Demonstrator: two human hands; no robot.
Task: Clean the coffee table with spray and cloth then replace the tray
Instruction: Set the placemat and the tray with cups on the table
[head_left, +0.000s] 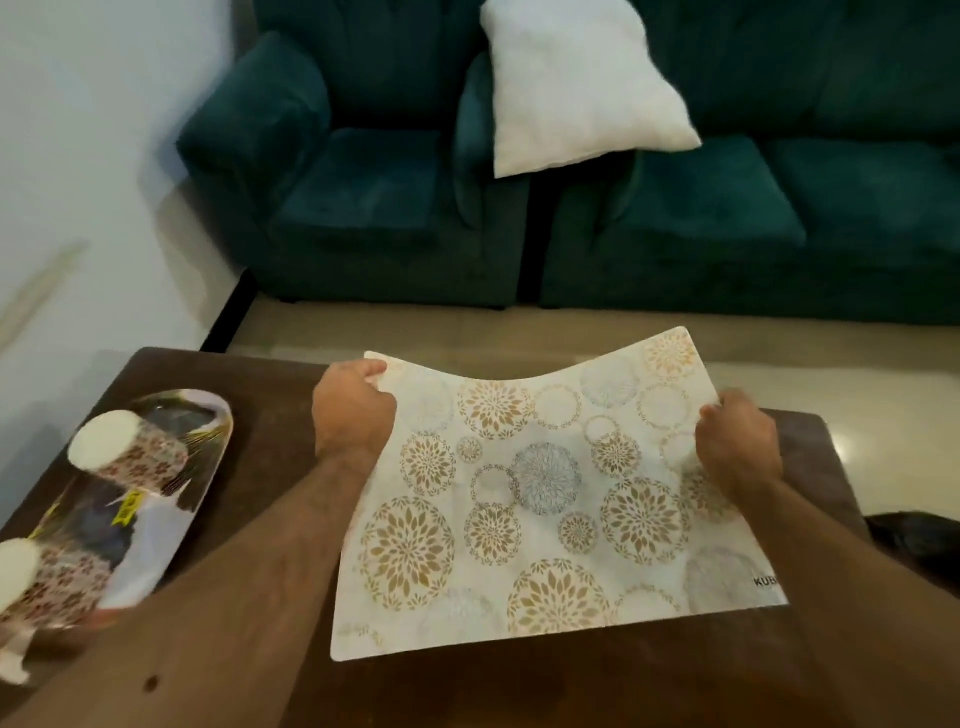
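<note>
Fingers of the left hand (353, 410) pinched the patterned mat's (545, 499) left edge at frame centre; the right hand (737, 452) gripped its right edge. Lifted off the brown tabletop (270, 415), it sagged between them, seemingly light and floppy. At lower left, the tray (171, 499) carried two cups (130, 452).

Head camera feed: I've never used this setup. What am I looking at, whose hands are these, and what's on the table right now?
There is one picture, from a camera worn on a person's head, looking down over a brown coffee table. There is no robot. The left hand and right hand each grip a side edge of a patterned placemat, whose far edge is lifted and sagging. At the left sits an oval tray carrying two floral cups. Behind are a green sofa and a white cushion.
</note>
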